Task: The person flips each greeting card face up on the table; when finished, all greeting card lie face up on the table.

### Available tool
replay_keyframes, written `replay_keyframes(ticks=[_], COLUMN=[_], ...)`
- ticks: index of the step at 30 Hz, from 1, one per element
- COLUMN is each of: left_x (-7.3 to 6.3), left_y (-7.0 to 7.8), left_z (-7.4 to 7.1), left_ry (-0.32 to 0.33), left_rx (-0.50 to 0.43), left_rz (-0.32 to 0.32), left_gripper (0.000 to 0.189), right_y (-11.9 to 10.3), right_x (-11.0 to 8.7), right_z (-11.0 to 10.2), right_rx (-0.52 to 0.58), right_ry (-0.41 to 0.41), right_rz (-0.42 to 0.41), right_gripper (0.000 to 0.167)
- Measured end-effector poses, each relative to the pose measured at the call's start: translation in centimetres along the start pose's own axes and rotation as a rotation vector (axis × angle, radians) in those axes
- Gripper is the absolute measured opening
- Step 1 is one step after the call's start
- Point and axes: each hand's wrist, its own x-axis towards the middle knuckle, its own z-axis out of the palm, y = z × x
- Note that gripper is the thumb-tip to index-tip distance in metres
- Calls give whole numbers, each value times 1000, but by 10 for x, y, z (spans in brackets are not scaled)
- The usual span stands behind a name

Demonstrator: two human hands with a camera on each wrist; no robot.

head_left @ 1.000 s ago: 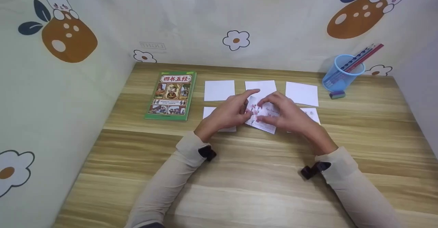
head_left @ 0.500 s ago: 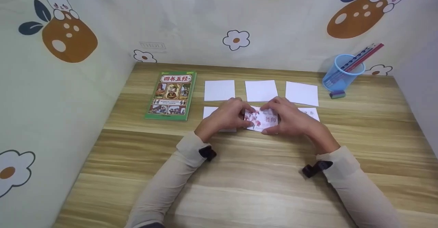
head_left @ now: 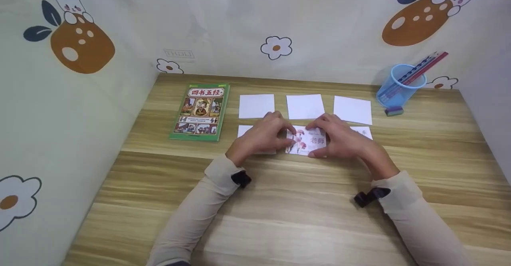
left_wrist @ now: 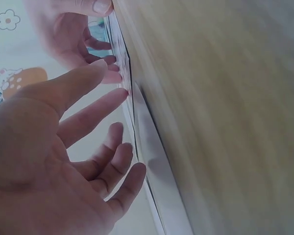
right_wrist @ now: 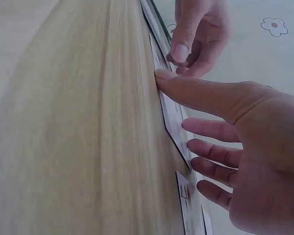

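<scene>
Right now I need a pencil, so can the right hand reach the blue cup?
Probably yes: nothing tall stands between the right hand and the blue cup; the white card there lies flat.

Soft light leaves a pale sheen on the near tabletop [head_left: 295, 230] — both wrist views look hazy.

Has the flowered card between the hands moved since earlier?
Yes: the flowered card has turned straighter and moved down the head view, away from the blank card behind it.
</scene>
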Motion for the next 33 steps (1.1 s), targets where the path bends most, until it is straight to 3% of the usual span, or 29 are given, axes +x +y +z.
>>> replay_keyframes(ticks=[6,11,16,22,27,33], left_x=[-11,-28,-45,-58,-64,-68], left_y=[-16,-38,-55,-58,-57,-55], left_z=[-9,-21,-32,-43,-47,-48], left_ry=[38,64,12,-56,-69,-62], left_rx=[-3,-15,2,88,118,88], left_rz=[22,49,-10,-68,-116,-189], left_gripper=[31,24,38,75,83,85], right_y=[-1,-12,-42,-72,-79,-78], right_x=[-1,6,26,51,56,54], right_z=[-2,4,21,43,51,52], right_rx=[12,80,132,69,5,18], right_ry=[-6,42,87,38,21,19], right_rz=[29,-11,-96,-170,-165,-149], right_gripper=[78,73,55,56,56,55])
